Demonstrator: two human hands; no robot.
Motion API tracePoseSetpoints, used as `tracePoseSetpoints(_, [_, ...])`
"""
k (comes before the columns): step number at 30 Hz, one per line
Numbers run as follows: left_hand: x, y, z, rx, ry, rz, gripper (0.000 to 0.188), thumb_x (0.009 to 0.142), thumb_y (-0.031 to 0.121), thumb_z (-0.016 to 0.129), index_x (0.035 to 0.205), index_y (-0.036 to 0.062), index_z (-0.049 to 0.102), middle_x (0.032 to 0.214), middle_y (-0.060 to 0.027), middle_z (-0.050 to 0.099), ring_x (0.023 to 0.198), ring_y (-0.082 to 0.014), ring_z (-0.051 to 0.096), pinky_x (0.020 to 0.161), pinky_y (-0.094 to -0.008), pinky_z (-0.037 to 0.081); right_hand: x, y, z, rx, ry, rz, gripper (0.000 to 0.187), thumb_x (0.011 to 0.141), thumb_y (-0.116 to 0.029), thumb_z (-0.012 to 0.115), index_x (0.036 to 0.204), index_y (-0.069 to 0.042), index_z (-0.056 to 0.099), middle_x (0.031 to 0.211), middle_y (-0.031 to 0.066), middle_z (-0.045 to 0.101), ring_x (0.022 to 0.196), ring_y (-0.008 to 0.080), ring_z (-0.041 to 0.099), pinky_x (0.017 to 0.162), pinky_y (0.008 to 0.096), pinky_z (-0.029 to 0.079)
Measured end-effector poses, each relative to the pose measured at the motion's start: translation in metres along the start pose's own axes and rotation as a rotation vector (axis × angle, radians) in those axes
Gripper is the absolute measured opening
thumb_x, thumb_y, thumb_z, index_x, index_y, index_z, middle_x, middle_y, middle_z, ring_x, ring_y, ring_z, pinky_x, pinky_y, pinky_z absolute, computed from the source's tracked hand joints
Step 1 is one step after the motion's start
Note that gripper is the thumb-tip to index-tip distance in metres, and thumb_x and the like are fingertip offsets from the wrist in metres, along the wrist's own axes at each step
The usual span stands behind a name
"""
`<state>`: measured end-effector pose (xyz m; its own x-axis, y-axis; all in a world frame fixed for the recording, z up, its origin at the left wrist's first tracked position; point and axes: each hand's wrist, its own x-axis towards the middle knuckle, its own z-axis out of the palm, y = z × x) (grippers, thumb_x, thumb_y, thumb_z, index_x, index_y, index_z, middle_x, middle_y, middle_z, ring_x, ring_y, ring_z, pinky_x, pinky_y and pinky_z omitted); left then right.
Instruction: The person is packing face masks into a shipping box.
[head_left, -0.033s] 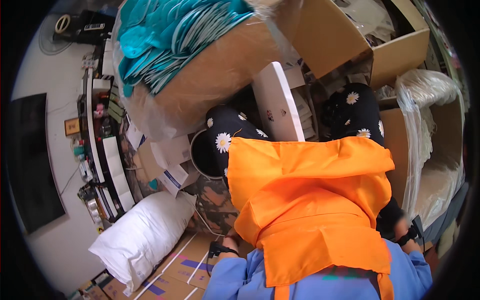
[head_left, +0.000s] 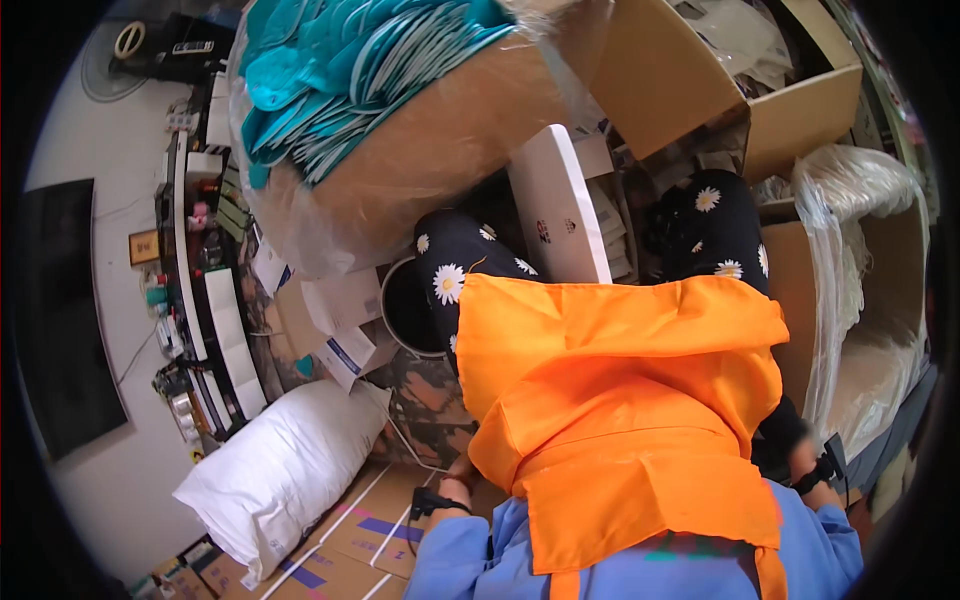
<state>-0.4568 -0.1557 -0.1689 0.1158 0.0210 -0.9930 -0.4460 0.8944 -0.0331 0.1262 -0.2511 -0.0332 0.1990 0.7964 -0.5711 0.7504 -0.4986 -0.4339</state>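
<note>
Head view: orange cloth (head_left: pixel 620 420) beside flat white box (head_left: pixel 558 205).

Orange garment (head_left: pixel 620 420) (draped wide) blocks the lap; boxes (head_left: pixel 700 90) crowd around.

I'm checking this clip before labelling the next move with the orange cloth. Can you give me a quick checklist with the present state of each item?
1. Orange cloth lies spread over the lap, covering most of it: ok.
2. Left hand in view: not ok, only the wrist with a dark band shows at the cloth's lower left edge.
3. Right hand in view: not ok, hidden behind the cloth's right edge; only a banded wrist shows.
4. Fingers gripping the cloth: cannot tell on either side.
5. Room in front of the knees: not ok, a white flat box and a cardboard box of teal pieces crowd it.
6. White pillow apart from the cloth: ok.
</note>
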Motion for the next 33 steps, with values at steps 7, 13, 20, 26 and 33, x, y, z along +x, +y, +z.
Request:
tracePoseSetpoints(7, [-0.113, 0.042, 0.002, 0.549, -0.071, 0.102, 0.051, 0.086, 0.006, 0.071, 0.133, 0.0016, 0.053, 0.124, -0.0089, 0.064, 0.115, -0.0219, 0.061, 0.101, -0.0389, 0.048, -0.059, 0.038, -0.019, -0.060, 0.076, -0.011, 0.027, 0.082, -0.015, 0.067, 0.108, -0.007, 0.067, 0.105, 0.0176, 0.068, 0.098, 0.0335, 0.066, 0.084, 0.0398, 0.053])
tracePoseSetpoints(13, [-0.096, -0.004, 0.049, 1.483, -0.153, 0.117, 0.044, 0.087, 0.003, 0.065, 0.131, 0.0005, 0.058, 0.129, -0.0103, 0.064, 0.117, -0.0191, 0.060, 0.095, -0.0328, 0.049, -0.111, 0.069, -0.049, -0.138, 0.199, -0.096, 0.027, 0.081, -0.014, 0.068, 0.107, -0.007, 0.067, 0.104, 0.0174, 0.069, 0.098, 0.0336, 0.066, 0.083, 0.0401, 0.053])
tracePoseSetpoints(20, [-0.095, -0.027, 0.054, 1.600, 0.053, 0.206, 0.033, 0.090, 0.008, 0.061, 0.122, -0.0006, 0.063, 0.116, -0.0133, 0.069, 0.105, -0.0226, 0.067, 0.088, -0.0351, 0.054, -0.003, -0.020, -0.100, 0.288, 0.100, -0.340, 0.027, 0.077, -0.007, 0.068, 0.103, -0.007, 0.066, 0.099, 0.0140, 0.069, 0.093, 0.0351, 0.066, 0.081, 0.0417, 0.052])
tracePoseSetpoints(26, [-0.092, -0.021, 0.057, 1.554, 0.128, 0.099, 0.029, 0.091, 0.013, 0.061, 0.115, -0.0011, 0.066, 0.110, -0.0150, 0.071, 0.099, -0.0246, 0.069, 0.086, -0.0366, 0.056, 0.098, -0.088, -0.102, 0.326, 0.825, -0.273, 0.025, 0.081, -0.001, 0.065, 0.106, -0.003, 0.067, 0.098, 0.0142, 0.070, 0.095, 0.0344, 0.067, 0.085, 0.0390, 0.053])
tracePoseSetpoints(33, [-0.108, 0.067, 0.102, 1.375, 0.258, -0.480, 0.027, 0.092, 0.018, 0.061, 0.108, -0.0017, 0.070, 0.103, -0.0170, 0.073, 0.093, -0.0269, 0.072, 0.083, -0.0384, 0.058, 0.189, -0.113, -0.137, 0.471, 0.513, 0.098, 0.025, 0.087, -0.029, 0.062, 0.104, -0.014, 0.073, 0.100, 0.0194, 0.071, 0.098, 0.0351, 0.067, 0.085, 0.0393, 0.053])
